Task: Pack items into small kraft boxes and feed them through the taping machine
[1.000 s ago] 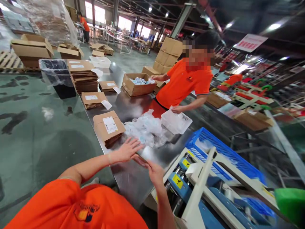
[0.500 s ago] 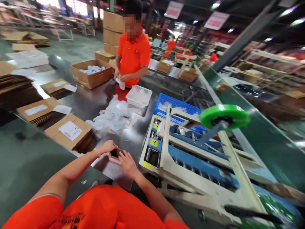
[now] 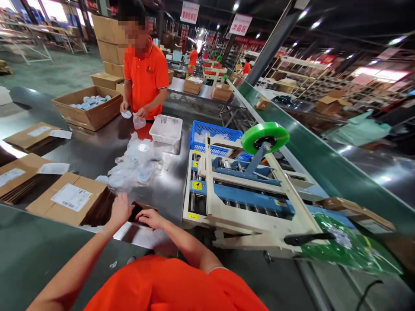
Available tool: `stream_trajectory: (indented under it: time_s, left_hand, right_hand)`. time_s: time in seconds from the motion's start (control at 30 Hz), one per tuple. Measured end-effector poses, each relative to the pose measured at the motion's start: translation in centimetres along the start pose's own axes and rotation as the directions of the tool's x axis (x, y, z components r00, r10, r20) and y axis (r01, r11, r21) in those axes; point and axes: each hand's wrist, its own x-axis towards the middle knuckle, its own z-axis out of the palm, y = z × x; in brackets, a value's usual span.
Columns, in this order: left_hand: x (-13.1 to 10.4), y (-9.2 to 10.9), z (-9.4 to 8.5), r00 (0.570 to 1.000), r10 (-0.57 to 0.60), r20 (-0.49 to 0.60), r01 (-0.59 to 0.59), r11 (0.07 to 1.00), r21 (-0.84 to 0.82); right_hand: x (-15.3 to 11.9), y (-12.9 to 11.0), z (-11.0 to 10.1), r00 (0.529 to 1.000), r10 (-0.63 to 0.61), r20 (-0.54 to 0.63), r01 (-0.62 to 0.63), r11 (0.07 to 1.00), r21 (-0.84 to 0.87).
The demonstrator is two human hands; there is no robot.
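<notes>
A small brown cardboard box (image 3: 144, 206) stands at the near edge of the metal table, mostly covered by my hands and with a dark inside. My left hand (image 3: 121, 211) grips its left side, fingers bent over the edge. At the right, my right hand (image 3: 151, 217) has its fingers curled on the box's near rim. Just beyond lies a heap of clear plastic bags (image 3: 134, 162) with round pale-blue and white items inside. Left of my left hand is a stack of flattened cartons (image 3: 69, 198) with a white printed label on top.
A co-worker (image 3: 145, 73) across the table holds a round white item and a plastic bag. Near them stand an open carton (image 3: 94, 114) and a white basket (image 3: 166, 129). At right are a carton-sealing machine (image 3: 243, 194) with a green tape roll (image 3: 265, 137) and a blue crate (image 3: 215, 134).
My view has turned to the right, so the scene sits further left. Both hands stay at the box, and my right hand's fingers are more curled. The co-worker's hands have moved apart.
</notes>
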Motion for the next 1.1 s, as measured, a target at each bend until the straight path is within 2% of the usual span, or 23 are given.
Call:
stream_trajectory:
  time_s: [0.03,0.1,0.2,0.27,0.33,0.4,0.47,0.53,0.6,0.67,0.73,0.77,0.83,0.9,0.93,1.0,1.03,1.1]
  left_hand:
    - [-0.8,-0.2,0.2,0.997,-0.026,0.069,0.027,1.0,-0.011]
    - [-2.2,-0.1,0.9,0.981,0.033,0.19,-0.012,0.994,-0.11]
    - [-3.6,-0.1,1.3,0.953,0.21,0.218,-0.139,0.943,-0.304]
    - [-3.6,-0.3,0.9,0.906,0.338,0.255,-0.225,0.895,-0.385]
    - [-3.0,-0.4,0.3,0.859,0.407,0.31,-0.271,0.876,-0.398]
    - [-2.2,0.1,0.2,0.866,0.355,0.352,-0.24,0.912,-0.332]
    - [-1.7,1.0,0.7,0.92,0.241,0.309,-0.178,0.96,-0.217]
    - [-1.8,1.7,1.8,0.976,0.151,0.158,-0.136,0.985,-0.102]
    - [-2.2,1.6,3.1,0.999,0.044,-0.009,-0.044,0.998,-0.037]
    - [-2.5,0.7,4.4,0.99,-0.118,-0.076,0.113,0.991,-0.075]
    - [-2.3,-0.6,5.3,0.974,-0.217,-0.058,0.202,0.96,-0.191]
    - [-2.0,-1.2,5.6,0.976,-0.212,-0.042,0.194,0.945,-0.263]
    - [-1.3,-2.1,5.7,0.99,-0.133,-0.04,0.104,0.902,-0.419]
    - [-1.0,-2.3,5.2,0.991,-0.109,-0.075,0.048,0.824,-0.565]
    - [-1.1,-2.3,4.7,0.984,-0.155,-0.091,0.067,0.784,-0.618]
    - [-2.0,-1.8,3.7,0.943,-0.329,-0.055,0.208,0.709,-0.674]
    - [-2.5,-1.5,3.1,0.913,-0.408,0.019,0.313,0.667,-0.676]
    - [-3.7,-0.6,1.9,0.862,-0.451,0.233,0.483,0.591,-0.646]
  right_hand:
    - [0.0,0.0,-0.1,1.0,0.013,-0.019,-0.012,1.0,0.025]
    - [-0.1,-0.2,-0.3,0.997,0.035,-0.066,-0.032,0.998,0.046]
    - [-0.3,-0.7,-0.9,0.996,0.038,-0.08,-0.038,0.999,0.006]
    - [-0.4,-1.3,-1.1,0.997,0.066,-0.042,-0.067,0.998,-0.021]
    - [-0.5,-2.1,-1.2,0.995,0.096,-0.012,-0.097,0.992,-0.086]
    - [-0.6,-3.2,-1.3,0.996,0.093,-0.009,-0.092,0.966,-0.243]
    - [-0.5,-4.7,-1.5,1.0,0.031,-0.003,-0.029,0.876,-0.482]
    - [-0.2,-6.3,-1.7,0.996,-0.079,-0.044,0.027,0.721,-0.693]
    - [0.1,-7.3,-1.6,0.975,-0.167,-0.145,-0.021,0.583,-0.812]
    - [0.2,-7.3,-0.9,0.968,-0.114,-0.224,-0.138,0.505,-0.852]
    - [-0.2,-6.1,0.4,0.975,0.023,-0.219,-0.206,0.441,-0.874]
    - [-0.5,-5.3,1.1,0.977,0.063,-0.206,-0.213,0.414,-0.885]
    - [-1.3,-3.8,2.2,0.979,0.05,-0.196,-0.2,0.389,-0.899]
    - [-2.0,-3.2,2.1,0.976,0.007,-0.22,-0.202,0.429,-0.881]
    - [-2.1,-3.2,1.6,0.967,0.001,-0.255,-0.223,0.489,-0.843]
    - [-1.9,-3.3,0.3,0.931,0.037,-0.362,-0.291,0.674,-0.679]
    - [-1.6,-3.1,-0.2,0.903,0.061,-0.426,-0.304,0.79,-0.532]
    - [-0.7,-2.3,-1.0,0.888,0.122,-0.444,-0.242,0.944,-0.224]
